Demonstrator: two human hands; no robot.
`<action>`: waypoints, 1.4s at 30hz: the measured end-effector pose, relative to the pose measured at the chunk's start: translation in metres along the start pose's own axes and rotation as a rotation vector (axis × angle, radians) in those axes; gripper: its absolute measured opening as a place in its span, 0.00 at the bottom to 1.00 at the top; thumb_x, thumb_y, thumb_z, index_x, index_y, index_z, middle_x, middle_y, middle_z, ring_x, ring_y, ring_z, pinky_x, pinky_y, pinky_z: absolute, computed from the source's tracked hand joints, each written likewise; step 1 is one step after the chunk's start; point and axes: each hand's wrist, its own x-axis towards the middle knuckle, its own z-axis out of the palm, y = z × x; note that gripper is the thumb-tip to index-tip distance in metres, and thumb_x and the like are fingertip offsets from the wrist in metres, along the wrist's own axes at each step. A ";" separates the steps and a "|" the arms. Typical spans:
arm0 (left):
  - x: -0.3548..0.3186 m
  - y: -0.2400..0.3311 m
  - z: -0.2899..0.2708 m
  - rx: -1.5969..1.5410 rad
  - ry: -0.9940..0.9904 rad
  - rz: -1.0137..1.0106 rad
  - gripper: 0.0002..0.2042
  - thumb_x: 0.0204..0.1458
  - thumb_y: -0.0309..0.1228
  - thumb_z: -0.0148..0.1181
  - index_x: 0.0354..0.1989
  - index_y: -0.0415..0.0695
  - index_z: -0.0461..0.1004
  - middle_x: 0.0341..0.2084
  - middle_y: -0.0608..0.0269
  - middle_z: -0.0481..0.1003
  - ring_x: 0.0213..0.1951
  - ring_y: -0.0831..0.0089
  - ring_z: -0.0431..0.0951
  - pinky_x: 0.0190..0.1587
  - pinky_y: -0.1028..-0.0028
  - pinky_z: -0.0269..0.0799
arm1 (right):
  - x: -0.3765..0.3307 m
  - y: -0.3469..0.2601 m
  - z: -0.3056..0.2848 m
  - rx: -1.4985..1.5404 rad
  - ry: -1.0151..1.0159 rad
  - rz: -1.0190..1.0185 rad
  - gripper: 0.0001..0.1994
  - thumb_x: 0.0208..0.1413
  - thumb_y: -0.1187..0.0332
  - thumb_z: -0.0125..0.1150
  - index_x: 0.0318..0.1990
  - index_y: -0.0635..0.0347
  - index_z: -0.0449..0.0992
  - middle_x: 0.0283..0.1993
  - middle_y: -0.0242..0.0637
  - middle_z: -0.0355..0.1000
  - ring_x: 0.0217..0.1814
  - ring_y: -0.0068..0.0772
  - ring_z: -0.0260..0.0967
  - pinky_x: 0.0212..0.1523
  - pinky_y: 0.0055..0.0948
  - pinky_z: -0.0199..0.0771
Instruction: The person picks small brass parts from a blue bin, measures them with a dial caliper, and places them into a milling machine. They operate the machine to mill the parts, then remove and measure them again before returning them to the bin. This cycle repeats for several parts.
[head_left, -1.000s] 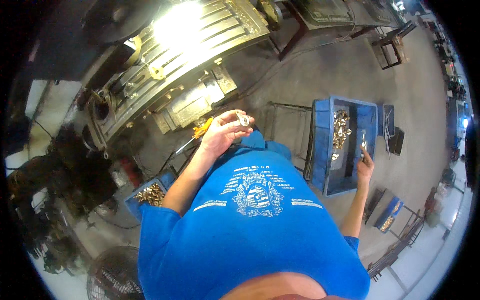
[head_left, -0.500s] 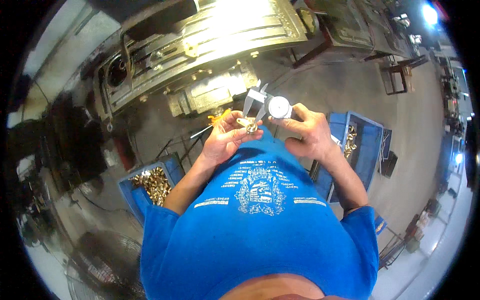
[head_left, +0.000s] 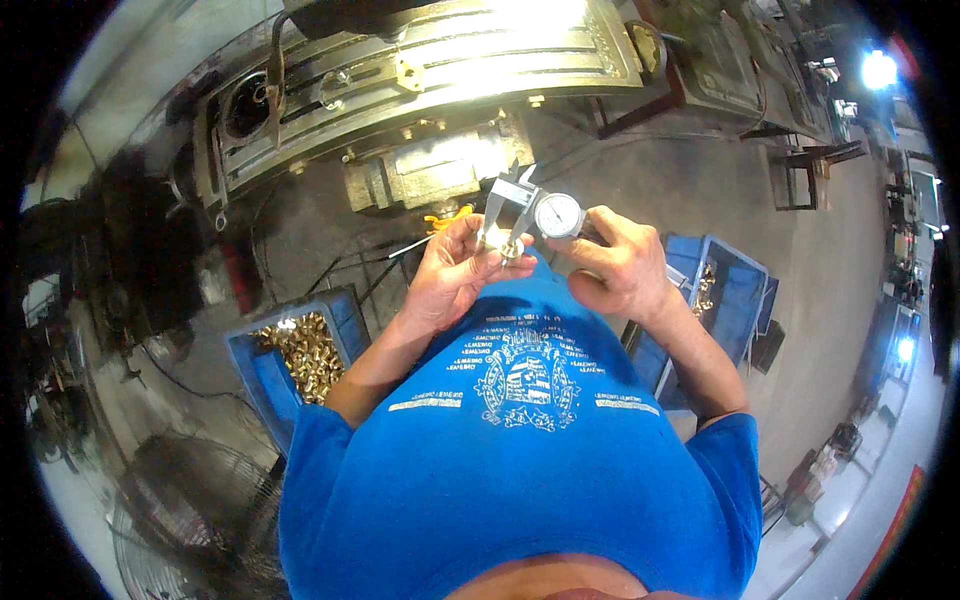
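Pinched in the fingers of my left hand (head_left: pixel 450 275) is a small brass fitting (head_left: pixel 508 249), shiny and gold-coloured. My right hand (head_left: pixel 625 265) grips a dial caliper (head_left: pixel 557 214) by its round white dial end. The caliper's two pointed jaws reach down to the fitting, one at each side of it. Whether both jaws touch the metal is too small to tell. Both hands are in front of my blue shirt, close together.
Ahead stands a machine with a slotted metal table (head_left: pixel 440 75). A blue bin (head_left: pixel 245 365) of brass fittings is at my left, and another blue bin (head_left: pixel 735 262) with brass pieces at my right. A fan (head_left: pixel 200 500) is at the lower left. Something orange (head_left: pixel 447 219) lies beyond my left hand.
The caliper's jaws have shifted slightly left and now sit around the fitting, which has turned in my left fingers. The surroundings have shifted a little with my head.
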 end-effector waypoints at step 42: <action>0.014 -0.014 0.027 0.209 0.111 0.134 0.15 0.51 0.23 0.53 0.48 0.36 0.64 0.40 0.46 0.73 0.45 0.58 0.74 0.49 0.58 0.70 | -0.015 0.026 -0.013 0.085 0.033 -0.025 0.17 0.21 0.73 0.56 0.29 0.56 0.76 0.30 0.42 0.67 0.25 0.40 0.67 0.22 0.32 0.67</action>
